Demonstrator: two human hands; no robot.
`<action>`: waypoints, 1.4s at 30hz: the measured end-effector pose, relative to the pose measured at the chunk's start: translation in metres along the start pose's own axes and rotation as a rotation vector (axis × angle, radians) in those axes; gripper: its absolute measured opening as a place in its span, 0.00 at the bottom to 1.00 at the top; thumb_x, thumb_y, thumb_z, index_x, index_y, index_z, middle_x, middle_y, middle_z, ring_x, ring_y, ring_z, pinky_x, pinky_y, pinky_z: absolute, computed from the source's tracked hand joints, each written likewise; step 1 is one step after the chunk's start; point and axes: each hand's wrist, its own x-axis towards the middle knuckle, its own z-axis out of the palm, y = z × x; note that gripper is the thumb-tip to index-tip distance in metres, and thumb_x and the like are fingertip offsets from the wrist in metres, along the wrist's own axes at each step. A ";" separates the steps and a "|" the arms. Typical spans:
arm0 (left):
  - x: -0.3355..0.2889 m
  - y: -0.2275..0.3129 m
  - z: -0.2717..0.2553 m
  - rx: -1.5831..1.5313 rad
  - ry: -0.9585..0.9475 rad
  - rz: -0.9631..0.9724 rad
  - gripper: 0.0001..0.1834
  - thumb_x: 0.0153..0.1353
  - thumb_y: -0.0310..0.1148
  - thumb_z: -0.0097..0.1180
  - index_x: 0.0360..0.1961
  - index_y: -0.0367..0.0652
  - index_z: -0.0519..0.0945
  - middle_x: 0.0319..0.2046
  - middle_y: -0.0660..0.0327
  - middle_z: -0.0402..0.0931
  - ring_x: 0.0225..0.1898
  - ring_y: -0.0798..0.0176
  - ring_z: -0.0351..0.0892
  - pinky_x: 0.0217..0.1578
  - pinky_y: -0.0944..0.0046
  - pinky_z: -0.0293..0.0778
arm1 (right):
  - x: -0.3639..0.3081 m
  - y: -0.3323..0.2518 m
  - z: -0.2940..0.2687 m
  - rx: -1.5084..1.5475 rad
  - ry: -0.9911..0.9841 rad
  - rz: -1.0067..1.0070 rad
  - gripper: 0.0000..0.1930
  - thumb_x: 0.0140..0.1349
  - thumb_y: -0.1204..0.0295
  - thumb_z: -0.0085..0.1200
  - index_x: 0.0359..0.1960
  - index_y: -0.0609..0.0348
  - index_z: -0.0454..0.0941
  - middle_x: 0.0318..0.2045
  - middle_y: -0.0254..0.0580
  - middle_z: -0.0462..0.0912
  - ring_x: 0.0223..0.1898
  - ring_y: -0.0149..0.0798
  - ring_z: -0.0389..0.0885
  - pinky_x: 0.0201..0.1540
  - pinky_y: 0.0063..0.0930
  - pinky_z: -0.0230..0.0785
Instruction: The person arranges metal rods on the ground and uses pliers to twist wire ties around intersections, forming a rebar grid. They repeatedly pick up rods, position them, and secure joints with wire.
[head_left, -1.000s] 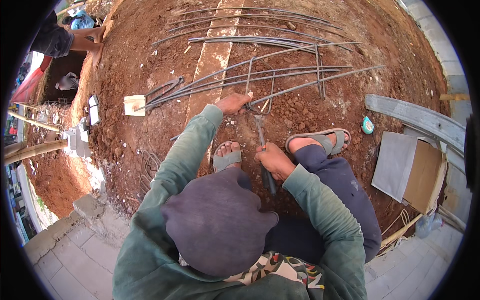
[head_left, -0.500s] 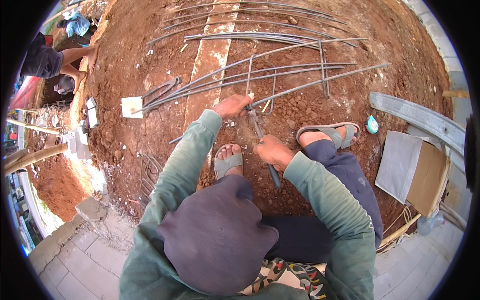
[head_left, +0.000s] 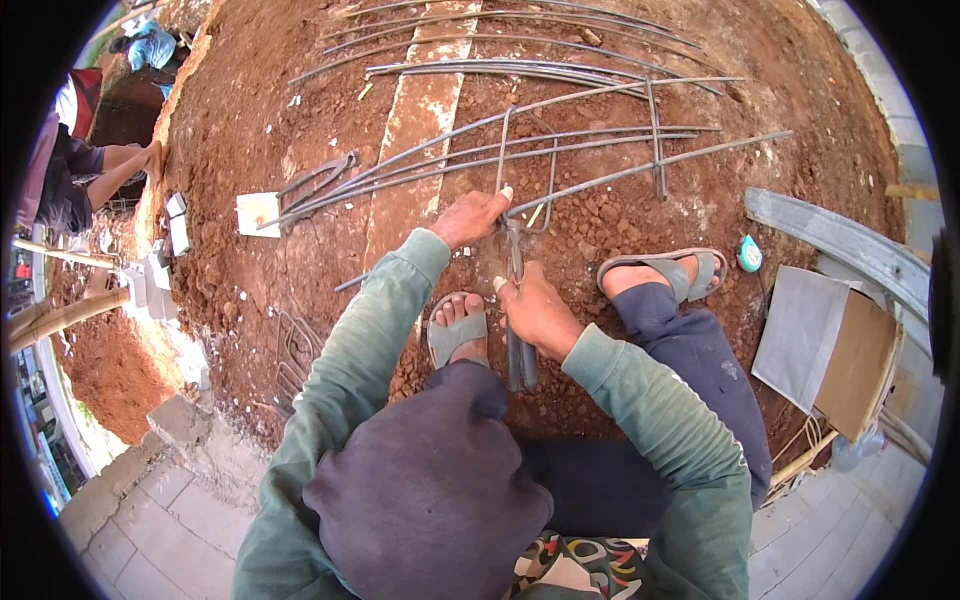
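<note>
My right hand (head_left: pixel 541 312) is wrapped round the dark handles of a pair of pincers (head_left: pixel 522 368). The jaws point away from me, up to where a long steel bar (head_left: pixel 620 175) meets the near corner of a bent wire stirrup (head_left: pixel 503 150). At that corner my left hand (head_left: pixel 470 217) is closed on the end of the bar, thumb uppermost; its fingertips are partly hidden. Further along the same bars sit a second stirrup (head_left: pixel 549 185) and a third one (head_left: pixel 656 140). Several of the long bars converge toward the left.
Beyond lie more loose steel bars (head_left: pixel 510 68) across a pale plank (head_left: pixel 405 150). Bolt cutters (head_left: pixel 325 172) rest by a white block (head_left: pixel 258 214) at left. A tape measure (head_left: pixel 749 254), metal channel (head_left: pixel 835 240) and cardboard box (head_left: pixel 815 340) lie right. Another person's legs (head_left: pixel 115 170) show far left.
The pincer handles have swung from slanting to nearly straight toward me, and both now show side by side. My right hand has turned with them. The left hand stays at the corner.
</note>
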 end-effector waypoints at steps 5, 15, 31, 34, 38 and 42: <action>0.001 0.006 0.003 -0.102 -0.006 -0.283 0.31 0.72 0.55 0.36 0.36 0.36 0.78 0.29 0.36 0.77 0.39 0.32 0.77 0.43 0.43 0.70 | -0.007 0.018 0.018 0.503 -0.140 -0.029 0.14 0.77 0.58 0.36 0.48 0.55 0.59 0.39 0.48 0.80 0.33 0.41 0.83 0.32 0.38 0.79; 0.003 0.010 0.000 -0.116 0.004 -0.281 0.36 0.73 0.58 0.33 0.33 0.33 0.80 0.19 0.50 0.75 0.27 0.52 0.76 0.37 0.53 0.71 | 0.016 0.060 0.034 1.953 -1.070 0.045 0.20 0.75 0.47 0.36 0.43 0.49 0.70 0.34 0.36 0.79 0.30 0.32 0.78 0.33 0.28 0.76; 0.004 0.025 0.002 -0.121 0.032 -0.361 0.39 0.71 0.60 0.32 0.30 0.29 0.78 0.29 0.35 0.78 0.38 0.31 0.77 0.44 0.43 0.69 | -0.005 0.035 0.062 0.116 0.458 -0.178 0.17 0.68 0.63 0.49 0.41 0.71 0.72 0.35 0.63 0.80 0.37 0.66 0.79 0.44 0.53 0.70; 0.005 0.024 0.002 -0.118 0.026 -0.424 0.40 0.71 0.60 0.33 0.31 0.28 0.78 0.31 0.33 0.77 0.40 0.29 0.76 0.45 0.43 0.69 | 0.002 0.035 0.076 0.419 0.313 -0.150 0.20 0.72 0.61 0.44 0.33 0.70 0.74 0.23 0.54 0.81 0.31 0.59 0.83 0.37 0.49 0.74; 0.003 0.020 0.003 -0.145 0.052 -0.410 0.40 0.70 0.62 0.34 0.33 0.28 0.78 0.32 0.32 0.77 0.40 0.29 0.76 0.46 0.45 0.69 | 0.003 0.031 0.082 0.685 0.168 -0.159 0.20 0.75 0.59 0.40 0.35 0.65 0.72 0.27 0.45 0.80 0.29 0.41 0.82 0.35 0.39 0.77; 0.002 0.013 0.004 -0.200 0.027 -0.455 0.39 0.70 0.61 0.36 0.34 0.29 0.79 0.28 0.37 0.78 0.37 0.39 0.78 0.45 0.49 0.70 | -0.002 0.029 0.078 1.014 0.059 0.001 0.21 0.76 0.54 0.36 0.40 0.60 0.71 0.30 0.40 0.78 0.28 0.35 0.79 0.32 0.32 0.76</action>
